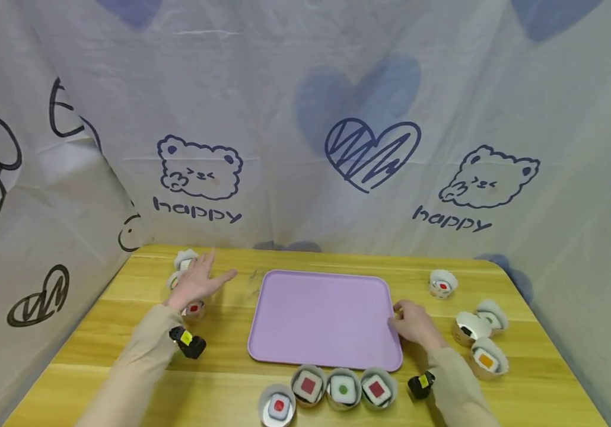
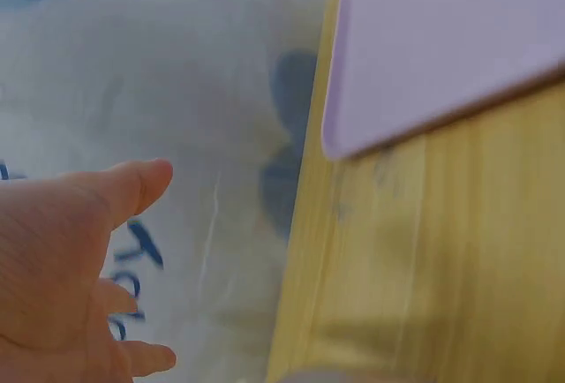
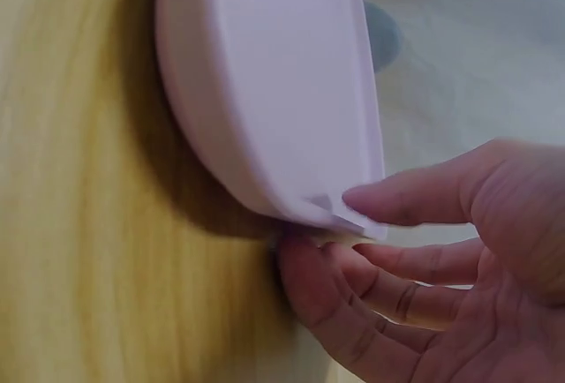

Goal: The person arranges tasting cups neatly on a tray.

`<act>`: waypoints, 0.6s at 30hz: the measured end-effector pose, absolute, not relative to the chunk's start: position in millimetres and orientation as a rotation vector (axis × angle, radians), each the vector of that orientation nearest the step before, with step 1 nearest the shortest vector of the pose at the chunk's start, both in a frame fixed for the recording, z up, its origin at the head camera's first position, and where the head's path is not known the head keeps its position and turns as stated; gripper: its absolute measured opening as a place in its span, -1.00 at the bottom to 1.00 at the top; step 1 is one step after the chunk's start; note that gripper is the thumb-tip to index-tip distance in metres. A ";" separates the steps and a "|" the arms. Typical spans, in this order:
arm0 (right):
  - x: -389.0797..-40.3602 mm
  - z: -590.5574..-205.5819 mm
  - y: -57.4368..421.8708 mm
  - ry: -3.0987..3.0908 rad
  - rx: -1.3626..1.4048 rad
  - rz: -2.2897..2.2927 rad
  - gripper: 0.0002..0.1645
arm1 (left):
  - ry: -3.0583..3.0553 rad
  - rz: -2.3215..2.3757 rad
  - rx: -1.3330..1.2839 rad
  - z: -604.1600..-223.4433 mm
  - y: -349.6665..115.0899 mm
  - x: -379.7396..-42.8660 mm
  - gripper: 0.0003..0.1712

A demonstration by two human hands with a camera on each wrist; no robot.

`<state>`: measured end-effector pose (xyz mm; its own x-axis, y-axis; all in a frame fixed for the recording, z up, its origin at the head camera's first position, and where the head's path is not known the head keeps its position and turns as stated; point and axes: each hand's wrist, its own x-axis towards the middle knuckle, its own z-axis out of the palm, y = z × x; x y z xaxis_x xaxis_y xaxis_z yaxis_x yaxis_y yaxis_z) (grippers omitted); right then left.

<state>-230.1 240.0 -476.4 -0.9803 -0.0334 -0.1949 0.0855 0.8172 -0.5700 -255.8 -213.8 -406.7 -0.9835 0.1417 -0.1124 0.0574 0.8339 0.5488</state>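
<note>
A lilac tray (image 1: 327, 320) lies in the middle of the wooden table. My right hand (image 1: 414, 323) grips its right edge. In the right wrist view, the thumb (image 3: 415, 193) is over the rim and the fingers (image 3: 322, 290) curl below it. My left hand (image 1: 196, 281) hovers at the table's far left with fingers spread and nothing in its grasp. Beneath and around it, partly hidden, are paper cups with sushi-like pieces, one with a red centre (image 1: 194, 309). The left wrist view shows the tray's corner (image 2: 353, 127) well apart from the left hand.
Along the tray's front edge stand several paper cups with sushi-like pieces, including one with a green centre (image 1: 343, 389). More cups stand on the right, one with an orange centre (image 1: 487, 359) and one farther back (image 1: 442, 284). A printed curtain (image 1: 284, 148) closes off the back.
</note>
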 end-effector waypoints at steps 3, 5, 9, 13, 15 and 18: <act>-232.7 -477.8 238.1 2.778 0.064 -0.905 -0.52 | 2.860 0.847 0.105 -403.9 -229.6 -266.8 0.12; -233.6 -479.5 237.8 2.771 0.071 -0.907 -0.52 | 2.869 0.841 0.066 -405.0 -239.5 -273.6 0.14; -234.6 -480.6 237.0 2.755 0.093 -0.907 -0.53 | 2.872 0.837 -0.062 -406.0 -254.7 -285.5 0.16; -235.6 -480.8 237.0 2.734 0.114 -0.916 -0.57 | 2.822 0.891 -0.197 -407.2 -263.1 -296.3 0.18; -236.4 -481.3 237.3 2.729 0.116 -0.922 -0.58 | 2.793 0.920 -0.241 -408.7 -265.9 -301.1 0.18; -237.8 -483.4 238.1 2.728 0.102 -0.940 -0.59 | 2.752 0.949 -0.291 -411.5 -267.9 -306.0 0.18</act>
